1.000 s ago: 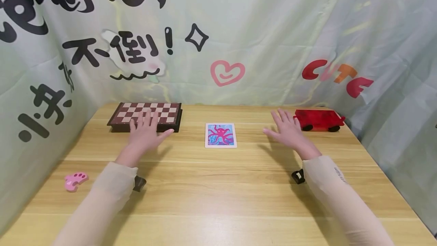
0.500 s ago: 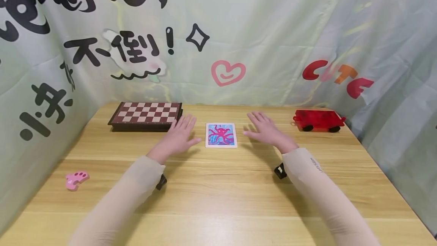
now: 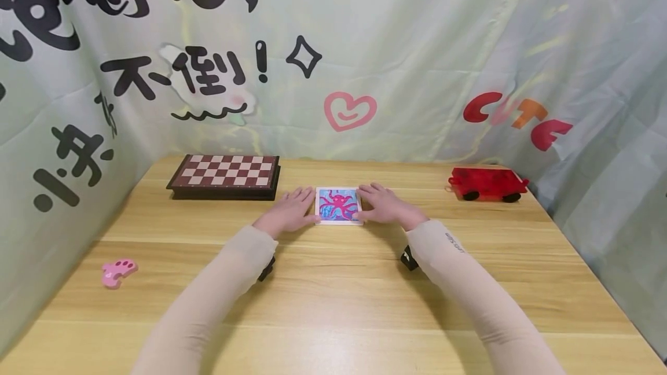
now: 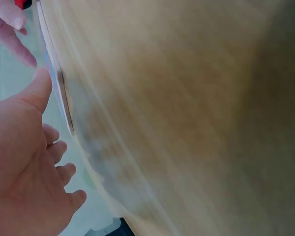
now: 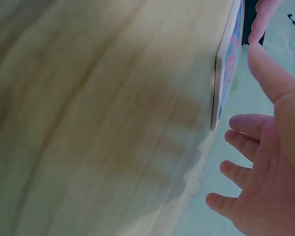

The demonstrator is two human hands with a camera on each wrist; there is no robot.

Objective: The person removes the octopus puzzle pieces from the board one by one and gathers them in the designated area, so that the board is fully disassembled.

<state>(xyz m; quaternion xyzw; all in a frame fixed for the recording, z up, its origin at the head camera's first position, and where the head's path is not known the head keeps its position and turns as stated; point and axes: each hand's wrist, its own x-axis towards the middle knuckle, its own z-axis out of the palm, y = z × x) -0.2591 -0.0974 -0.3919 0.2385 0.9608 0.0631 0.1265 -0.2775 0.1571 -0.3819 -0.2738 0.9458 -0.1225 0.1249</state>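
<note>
Head view, octopus picture (image 3: 337, 206), fingers (image 3: 304, 195) either side

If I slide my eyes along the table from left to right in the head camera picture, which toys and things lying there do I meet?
Pink toy → checkered board → octopus picture → red toy car.

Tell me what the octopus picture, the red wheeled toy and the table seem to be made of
Octopus picture: probably thick card or wood with a printed face; the wrist views show a solid, pale edge.
Red wheeled toy: perhaps plastic, going by the mottled red body; finish unclear.
Table: wood or laminate, smooth with a soft sheen, judging by grain and reflection.
</note>
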